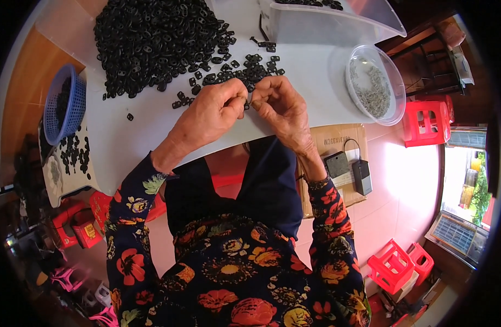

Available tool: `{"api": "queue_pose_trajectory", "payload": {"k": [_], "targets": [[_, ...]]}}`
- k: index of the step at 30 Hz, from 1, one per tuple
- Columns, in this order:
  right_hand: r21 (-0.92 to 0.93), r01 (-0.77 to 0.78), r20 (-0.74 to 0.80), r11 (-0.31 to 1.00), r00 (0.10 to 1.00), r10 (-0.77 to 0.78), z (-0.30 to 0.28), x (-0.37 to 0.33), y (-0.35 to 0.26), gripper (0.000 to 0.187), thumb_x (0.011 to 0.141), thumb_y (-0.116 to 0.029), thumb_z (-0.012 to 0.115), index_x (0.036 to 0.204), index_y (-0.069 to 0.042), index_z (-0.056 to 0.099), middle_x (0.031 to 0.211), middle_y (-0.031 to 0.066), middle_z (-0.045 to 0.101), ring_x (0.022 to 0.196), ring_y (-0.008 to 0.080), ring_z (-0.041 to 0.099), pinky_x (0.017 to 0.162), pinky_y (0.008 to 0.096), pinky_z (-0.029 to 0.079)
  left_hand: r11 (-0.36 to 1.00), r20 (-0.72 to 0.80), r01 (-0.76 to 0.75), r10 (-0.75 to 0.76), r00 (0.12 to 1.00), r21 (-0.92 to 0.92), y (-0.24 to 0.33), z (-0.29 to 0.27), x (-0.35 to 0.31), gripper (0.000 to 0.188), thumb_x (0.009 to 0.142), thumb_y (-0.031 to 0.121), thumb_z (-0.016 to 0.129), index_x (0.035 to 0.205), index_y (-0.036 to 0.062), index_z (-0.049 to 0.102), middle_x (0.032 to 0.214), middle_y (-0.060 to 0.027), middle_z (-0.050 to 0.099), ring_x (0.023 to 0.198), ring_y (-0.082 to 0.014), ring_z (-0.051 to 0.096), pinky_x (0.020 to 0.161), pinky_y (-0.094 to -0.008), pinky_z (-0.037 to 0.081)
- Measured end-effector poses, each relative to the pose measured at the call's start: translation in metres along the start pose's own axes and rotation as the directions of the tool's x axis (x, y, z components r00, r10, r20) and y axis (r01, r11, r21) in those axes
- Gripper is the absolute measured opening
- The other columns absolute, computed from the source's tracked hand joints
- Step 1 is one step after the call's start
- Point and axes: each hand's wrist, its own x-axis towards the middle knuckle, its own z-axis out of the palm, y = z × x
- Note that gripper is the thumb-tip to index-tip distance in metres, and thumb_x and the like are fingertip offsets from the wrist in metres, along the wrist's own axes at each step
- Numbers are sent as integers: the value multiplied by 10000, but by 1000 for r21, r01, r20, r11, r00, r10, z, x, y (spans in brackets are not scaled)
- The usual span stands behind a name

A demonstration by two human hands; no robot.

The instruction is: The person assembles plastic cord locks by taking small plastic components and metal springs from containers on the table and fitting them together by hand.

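My left hand [212,109] and my right hand [283,109] meet over the table's near edge, both closed in a pinch with fingertips almost touching. Something small and dark shows between the fingertips, but its shape is mostly hidden. Just beyond the hands lies a loose scatter of small black two-holed pieces [249,69]. Farther left rises a large heap of the same black pieces [147,43]. To the right, a round clear plastic bowl [396,109] holds many thin, silvery metal bits [375,92].
A clear plastic bin [327,27] stands at the far edge of the white table [130,152]. A blue basket [76,103] of black pieces sits at left. Beneath the table's right side is a cardboard box [337,141] carrying a black device [361,177]. Red stools [425,122] stand right.
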Motion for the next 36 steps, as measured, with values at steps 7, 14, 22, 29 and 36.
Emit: {"api": "queue_pose_trajectory", "payload": {"k": [7,14,22,29,36], "targets": [[22,1,8,1000,1000,-1,1,0,0,246,862,52,560,1089,-3,483,892,14,570,842,76,531,794,228,443,999,18,7,-8,1000,40,1,0,-1,70,885,47,458,879,-6,503,709,-65,567,684,-142,640,623,-266,486],[12,5,7,1000,1000,-6,0,1,0,238,859,58,561,1076,-7,488,887,12,573,844,74,537,790,229,447,998,5,16,-17,1000,67,0,2,0,61,881,36,458,884,-10,498,712,-64,570,680,-143,640,626,-268,488],[-11,13,-10,1000,1000,-13,2,0,0,243,852,69,563,1071,-4,487,888,14,571,848,80,540,798,234,445,998,6,6,-7,1000,55,-1,0,1,64,880,34,458,893,-14,499,716,-64,578,677,-146,641,624,-267,489],[0,25,-2,1000,1000,-25,1,1,1,243,851,70,563,1070,-2,487,894,17,574,854,83,542,804,238,448,998,8,10,-10,1000,55,-2,0,1,73,879,33,457,907,-15,504,720,-58,574,674,-140,635,628,-265,491],[10,4,-9,1000,1000,-4,2,1,1,246,851,71,558,1075,-1,488,900,17,572,855,82,543,811,235,449,1000,-3,14,-13,1000,16,-1,2,1,72,882,29,454,909,-13,506,723,-48,571,678,-131,631,631,-258,493]]}}
